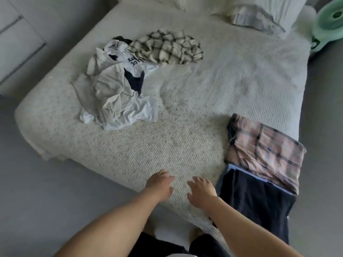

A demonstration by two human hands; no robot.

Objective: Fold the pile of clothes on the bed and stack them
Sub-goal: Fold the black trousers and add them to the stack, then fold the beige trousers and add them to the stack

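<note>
Near the bed (185, 145) edge, both empty hands hover, fingers relaxed.

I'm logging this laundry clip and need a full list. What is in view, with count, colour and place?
bed: one, cream, fills the middle
white clothes: one crumpled pile, white with navy, far left of bed
checked shirt: one, cream and black, unfolded, behind the pile
pink plaid garment: one, folded, right edge of bed
navy garment: one, folded, partly under the plaid
pillows: white and grey, count unclear, head of bed
fan: one, green, upper right
left hand: open, over near edge of bed
right hand: open, beside the navy garment
</note>
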